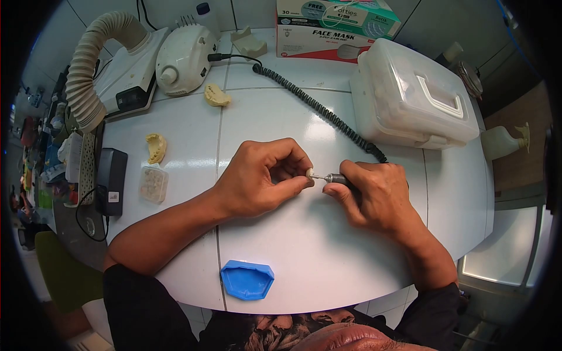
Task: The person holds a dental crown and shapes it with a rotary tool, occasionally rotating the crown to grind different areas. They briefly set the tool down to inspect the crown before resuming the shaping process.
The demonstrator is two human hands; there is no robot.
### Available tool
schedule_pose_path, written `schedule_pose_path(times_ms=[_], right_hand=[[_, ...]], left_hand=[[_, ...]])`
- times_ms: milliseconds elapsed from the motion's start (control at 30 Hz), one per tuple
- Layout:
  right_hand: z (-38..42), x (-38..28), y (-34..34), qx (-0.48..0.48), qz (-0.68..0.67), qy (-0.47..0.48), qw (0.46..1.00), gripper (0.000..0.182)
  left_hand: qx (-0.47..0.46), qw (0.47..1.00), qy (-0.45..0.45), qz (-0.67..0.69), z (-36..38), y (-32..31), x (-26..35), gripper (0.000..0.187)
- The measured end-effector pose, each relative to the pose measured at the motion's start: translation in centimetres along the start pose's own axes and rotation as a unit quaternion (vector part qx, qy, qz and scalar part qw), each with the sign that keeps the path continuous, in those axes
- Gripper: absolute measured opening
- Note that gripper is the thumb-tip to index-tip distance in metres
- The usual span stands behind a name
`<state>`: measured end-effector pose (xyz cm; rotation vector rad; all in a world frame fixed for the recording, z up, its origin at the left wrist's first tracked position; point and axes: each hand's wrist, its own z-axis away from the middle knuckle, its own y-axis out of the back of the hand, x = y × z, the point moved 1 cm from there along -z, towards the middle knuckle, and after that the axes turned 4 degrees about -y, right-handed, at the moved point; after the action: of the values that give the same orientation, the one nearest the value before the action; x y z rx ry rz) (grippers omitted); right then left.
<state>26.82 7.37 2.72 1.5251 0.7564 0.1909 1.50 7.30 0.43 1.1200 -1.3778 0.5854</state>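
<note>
Pale cream and no bigger than a fingertip, the small tooth-like piece [308, 173] sat pinched between thumb and forefinger of the left hand [260, 178], near the middle of the white tiled table [328, 257]. It lay at nine o'clock from the right hand [374, 196], which was closed pen-fashion around the slim grey metal handpiece [338, 179]. The tool's long axis ran from three to nine o'clock, its thin bur [318, 176] seemingly touching the piece, though the contact was too small to confirm. The black coiled cord [316, 108] trailed off toward eleven o'clock.
</note>
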Motion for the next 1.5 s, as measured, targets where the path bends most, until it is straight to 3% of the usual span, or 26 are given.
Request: schedule_pose_path(times_ms=[1500], right_hand=[[-0.05, -0.03, 0.09, -0.006, 0.003, -0.001, 1.000, 0.048]], left_hand=[[-0.008, 1.000, -0.006, -0.006, 0.02, 0.04, 0.10, 0.016]])
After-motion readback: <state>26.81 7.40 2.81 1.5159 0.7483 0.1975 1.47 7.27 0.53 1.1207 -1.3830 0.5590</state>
